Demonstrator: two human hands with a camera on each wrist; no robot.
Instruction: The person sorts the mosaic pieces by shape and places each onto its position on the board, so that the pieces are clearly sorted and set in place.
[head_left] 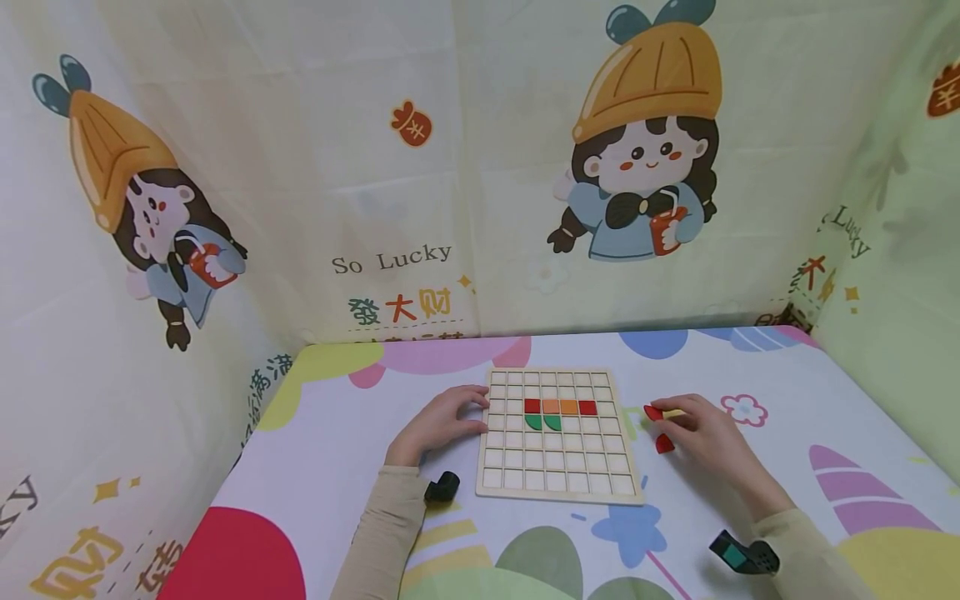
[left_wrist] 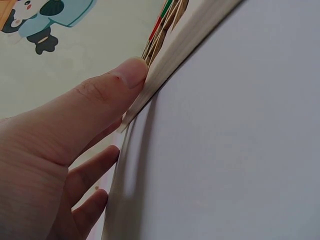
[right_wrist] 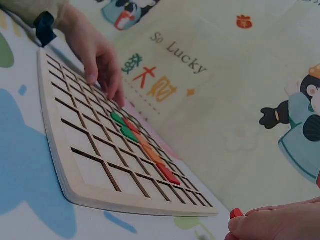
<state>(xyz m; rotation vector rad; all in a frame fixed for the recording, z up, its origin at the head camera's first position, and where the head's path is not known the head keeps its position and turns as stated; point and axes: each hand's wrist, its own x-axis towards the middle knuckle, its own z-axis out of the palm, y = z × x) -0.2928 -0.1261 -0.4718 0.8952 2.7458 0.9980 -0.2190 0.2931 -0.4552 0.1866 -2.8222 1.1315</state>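
Observation:
A square wooden grid board (head_left: 517, 467) lies on the table. One row of it holds a red square tile (head_left: 532, 407), two orange square tiles (head_left: 560, 407) and another red square tile (head_left: 587, 407). Below them sit two green quarter-round tiles (head_left: 543, 422). My left hand (head_left: 444, 419) touches the board's left edge, its thumb (left_wrist: 132, 72) against the rim and its fingers spread along the side. Right of the board, my right hand (head_left: 701, 433) pinches a red curved-edge tile (head_left: 652, 412) between thumb and fingers. A second red curved-edge tile (head_left: 664, 443) lies just below that hand.
A printed tablecloth (head_left: 360, 450) covers the table. Printed cloth walls (head_left: 517, 183) rise behind and at both sides. Each wrist carries a dark camera (head_left: 442, 487). Partly hidden behind the right fingers is a yellow patch (head_left: 672, 412), tile or print I cannot tell.

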